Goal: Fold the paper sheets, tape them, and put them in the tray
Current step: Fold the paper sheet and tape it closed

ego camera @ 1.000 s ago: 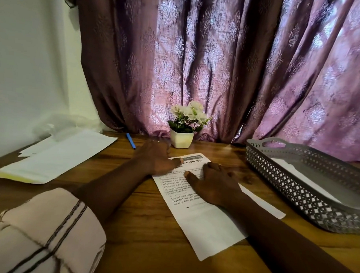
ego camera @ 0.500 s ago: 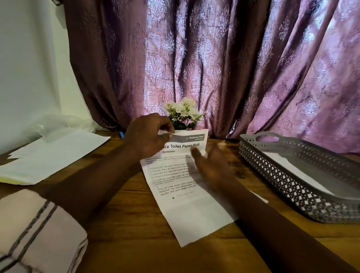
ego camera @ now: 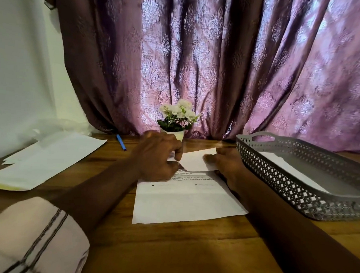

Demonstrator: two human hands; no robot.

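Right now the wooden surface point(ego camera: 169, 246) is carrying everything. The grey tray point(ego camera: 297, 190) is sitting on the right with a white sheet already lying inside. A stack of sheets point(ego camera: 46, 162) is waiting on the left.

The paper sheet point(ego camera: 184, 201) is lying in the middle, between the two arms. It is looking white, with small black print, and its far end is being bent toward the person, showing its blank back. It is likely very light, thin and floppy, so it could slide or crease wrong. Corners and edges are the best places to hold.

The left hand point(ego camera: 155, 156) is pinching the folded flap's left corner. The right hand point(ego camera: 225, 163) is pressing fingers on the flap's right edge.
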